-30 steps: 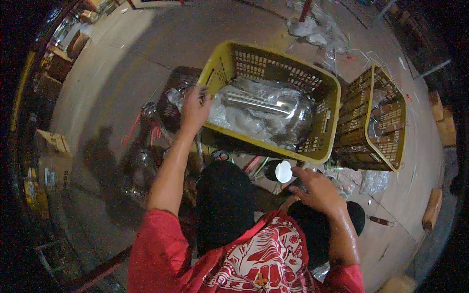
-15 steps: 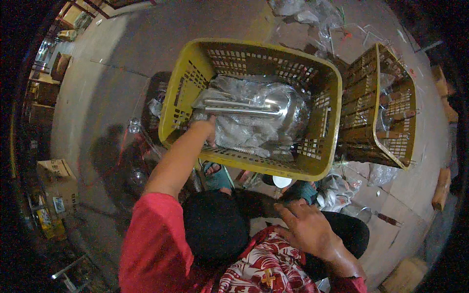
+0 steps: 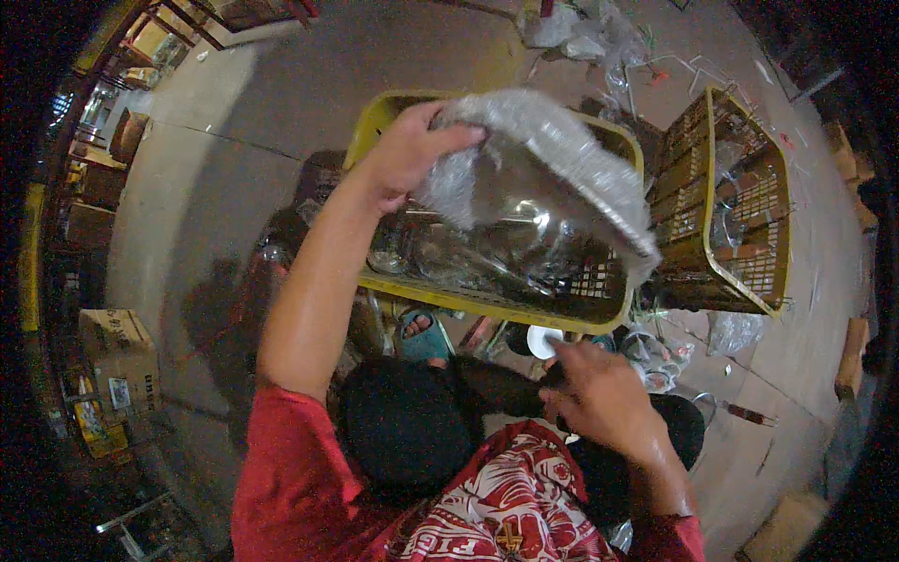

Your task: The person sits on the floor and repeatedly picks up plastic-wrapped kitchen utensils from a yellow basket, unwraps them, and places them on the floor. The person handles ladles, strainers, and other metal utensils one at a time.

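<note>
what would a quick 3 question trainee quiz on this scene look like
1. True or false: the left hand grips a clear plastic bag raised over the yellow crate.
2. What is the right hand nearest to? A) a white lid B) a cardboard box C) a broom
3. Fill in: the second crate stands to the person's ____ of the first.

Key: 1 true; 2 A; 3 right.
</note>
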Tool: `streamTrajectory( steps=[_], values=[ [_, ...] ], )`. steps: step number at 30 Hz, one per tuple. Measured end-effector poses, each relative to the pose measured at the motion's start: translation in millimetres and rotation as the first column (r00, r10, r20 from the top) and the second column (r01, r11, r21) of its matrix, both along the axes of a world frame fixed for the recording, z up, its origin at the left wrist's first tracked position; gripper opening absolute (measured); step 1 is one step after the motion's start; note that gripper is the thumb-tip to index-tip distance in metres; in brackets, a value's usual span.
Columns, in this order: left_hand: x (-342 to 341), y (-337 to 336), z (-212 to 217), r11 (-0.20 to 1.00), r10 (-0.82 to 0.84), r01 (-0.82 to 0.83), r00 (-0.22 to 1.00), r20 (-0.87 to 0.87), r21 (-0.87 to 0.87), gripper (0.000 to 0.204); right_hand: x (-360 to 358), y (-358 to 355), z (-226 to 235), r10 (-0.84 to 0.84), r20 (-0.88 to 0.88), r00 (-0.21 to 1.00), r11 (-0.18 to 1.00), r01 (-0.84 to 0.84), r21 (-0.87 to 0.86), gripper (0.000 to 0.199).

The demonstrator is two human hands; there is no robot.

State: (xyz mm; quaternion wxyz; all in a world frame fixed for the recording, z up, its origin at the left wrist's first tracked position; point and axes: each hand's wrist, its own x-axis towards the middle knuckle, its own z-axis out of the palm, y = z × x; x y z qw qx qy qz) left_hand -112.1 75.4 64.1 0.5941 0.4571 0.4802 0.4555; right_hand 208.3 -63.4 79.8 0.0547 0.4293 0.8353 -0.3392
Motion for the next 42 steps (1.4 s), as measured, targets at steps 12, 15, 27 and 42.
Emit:
streamTrajectory(
  steps=[12, 15, 27, 42],
  values=[
    [124, -77, 82, 0.884, -0.247, 0.451, 0.675, -0.695, 0.124, 0.068, -1, 44, 30, -0.471, -0.643, 0.604, 0.793, 0.609, -0.008, 0.088],
    [122, -100, 85, 0.896, -0.221, 0.423, 0.691, -0.688, 0.137, 0.066, 18, 52, 13, -0.378, -0.624, 0.684, 0.860, 0.508, 0.036, 0.064],
    [53, -144, 49, 0.980, -0.063, 0.165, 0.788, -0.613, 0.111, 0.064, 652, 47, 40, -0.567, -0.813, 0.133, 0.686, 0.622, -0.376, 0.046],
    [-20, -40, -111, 0.801, -0.496, 0.433, 0.094, -0.863, -0.413, 0.040, 113, -37, 66, -0.140, -0.138, 0.981, 0.990, 0.142, 0.010, 0.060]
  ],
)
